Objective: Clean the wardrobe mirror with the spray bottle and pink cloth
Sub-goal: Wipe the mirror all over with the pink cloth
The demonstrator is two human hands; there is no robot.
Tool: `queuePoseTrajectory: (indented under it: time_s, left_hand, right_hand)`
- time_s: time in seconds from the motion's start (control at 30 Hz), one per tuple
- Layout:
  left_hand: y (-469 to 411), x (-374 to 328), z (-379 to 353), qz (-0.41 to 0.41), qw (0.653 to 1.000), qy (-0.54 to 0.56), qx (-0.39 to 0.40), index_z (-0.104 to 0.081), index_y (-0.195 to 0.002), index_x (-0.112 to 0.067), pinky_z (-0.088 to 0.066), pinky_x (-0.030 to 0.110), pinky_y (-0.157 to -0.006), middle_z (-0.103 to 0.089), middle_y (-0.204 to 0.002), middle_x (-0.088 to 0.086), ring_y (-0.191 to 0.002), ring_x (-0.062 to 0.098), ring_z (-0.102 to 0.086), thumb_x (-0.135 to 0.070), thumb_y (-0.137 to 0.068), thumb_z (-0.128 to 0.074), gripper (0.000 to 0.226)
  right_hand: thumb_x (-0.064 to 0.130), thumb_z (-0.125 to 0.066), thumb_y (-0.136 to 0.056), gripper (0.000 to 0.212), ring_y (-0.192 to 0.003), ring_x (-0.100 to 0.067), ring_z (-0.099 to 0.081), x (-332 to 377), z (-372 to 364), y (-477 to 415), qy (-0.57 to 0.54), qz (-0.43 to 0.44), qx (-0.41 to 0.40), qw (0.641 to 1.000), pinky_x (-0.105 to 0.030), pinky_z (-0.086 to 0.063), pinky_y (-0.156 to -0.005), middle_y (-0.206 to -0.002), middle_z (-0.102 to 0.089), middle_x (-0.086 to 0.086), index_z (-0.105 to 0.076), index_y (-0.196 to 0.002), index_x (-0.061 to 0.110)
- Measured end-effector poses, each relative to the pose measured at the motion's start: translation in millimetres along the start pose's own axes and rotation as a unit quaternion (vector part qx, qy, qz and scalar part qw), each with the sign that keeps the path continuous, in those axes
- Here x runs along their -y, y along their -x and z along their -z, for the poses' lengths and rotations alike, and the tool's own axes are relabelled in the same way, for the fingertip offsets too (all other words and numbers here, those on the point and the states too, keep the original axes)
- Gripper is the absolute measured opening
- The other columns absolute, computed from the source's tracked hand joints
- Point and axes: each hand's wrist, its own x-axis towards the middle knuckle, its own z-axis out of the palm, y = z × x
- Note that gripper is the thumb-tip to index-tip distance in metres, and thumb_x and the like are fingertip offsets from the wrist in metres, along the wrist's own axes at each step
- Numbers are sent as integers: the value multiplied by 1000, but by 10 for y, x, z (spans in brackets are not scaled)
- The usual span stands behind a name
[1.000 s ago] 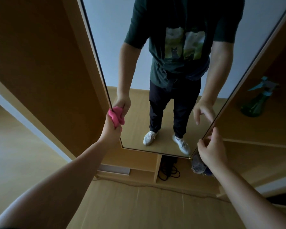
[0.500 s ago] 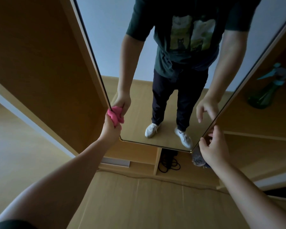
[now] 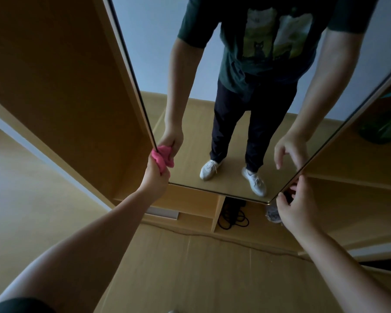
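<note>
**Item 1. Left hand** (image 3: 155, 179). Grip clenched round the pink cloth (image 3: 161, 158), which is bunched into a wad. The wad is pressed to the wardrobe mirror (image 3: 190, 168) at its left edge, just above the lower left corner.

**Item 2. Right hand** (image 3: 296, 206). Grip released, with the fingers loosely curled and nothing in them. It is at the mirror's lower right corner. I cannot tell whether the fingertips touch the frame.

**Item 3. Spray bottle** (image 3: 379, 132). Green, dim and partly cut off by the picture's edge. It stands on a wardrobe shelf (image 3: 348, 181) to the right of the mirror, well apart from both hands.

**Item 4. Sundries.** A black cord (image 3: 234, 219) lies coiled in the compartment under the mirror. Below that is the wooden floor (image 3: 190, 267).

**Step in hand (judged).** Wiping the lowest band of the glass, starting at the left edge.

**Method advised.**
- Flatten the wad somewhat so that more cloth meets the glass.
- Draw it straight across to the right corner in one level pass, with even pressure.
- Overlap the next pass with the first so that no streak is left between them.
- Run a fold of cloth along the bottom rim and into both corners, where spray tends to gather.
- If the panel swings or slides, steady its right edge with the free hand, keeping the fingertips on the frame and off the glass.
- Turn the cloth to a dry face for the final pass.
</note>
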Motion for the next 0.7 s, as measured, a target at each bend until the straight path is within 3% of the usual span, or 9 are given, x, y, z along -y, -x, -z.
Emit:
queuePoseTrajectory:
  time_s: [0.1,0.2,0.3,0.53,0.63,0.7]
  left_hand:
    - [2,149,-67,-2,1000,-2,4,-34,-131,-15,-46,22,-79,-55,-103,-7,-94,6,-55,12,-85,-45,55]
    - [-13,273,-130,3,1000,-4,7,-31,-138,-8,-50,27,-83,-58,-112,2,-101,13,-56,10,-85,-45,57]
    - [-22,375,-180,5,1000,-6,6,-31,-138,-7,-51,25,-77,-57,-113,2,-101,16,-56,8,-85,-46,57]
    - [-16,562,-298,0,1000,2,11,-36,-127,-4,-53,46,-87,-58,-116,12,-105,27,-58,13,-83,-45,48]
    - [-1,592,-329,5,1000,4,5,-38,-123,-11,-53,48,-89,-60,-112,7,-102,17,-59,15,-81,-46,50]
    - [27,579,-322,20,1000,18,-3,-39,-130,-9,-53,49,-89,-61,-118,7,-110,19,-59,14,-81,-45,54]
  right_hand:
    - [7,-62,-89,71,-120,-29,-53,-79,-46,4,-4,9,1,1000,-34,-48,-89,-135,-48,-18,-24,-149,8]
    - [7,-59,-90,70,-123,-32,-51,-175,-86,-7,-20,7,15,1000,-44,-48,-97,-136,-48,-19,-23,-150,9]
    - [4,-58,-90,70,-124,-31,-50,-242,-124,-32,-36,12,28,999,-47,-46,-101,-138,-47,-19,-22,-150,8]
    - [2,-56,-92,58,-115,-30,-56,-401,-187,-47,-44,28,18,998,-33,-44,-89,-129,-54,-19,-31,-144,8]
    - [0,-55,-91,51,-114,-31,-57,-430,-153,-55,-44,51,0,998,-33,-45,-90,-127,-56,-19,-38,-139,5]
    - [0,-55,-90,50,-115,-28,-57,-436,-85,-45,-45,82,-4,996,-36,-47,-92,-127,-55,-17,-39,-138,6]
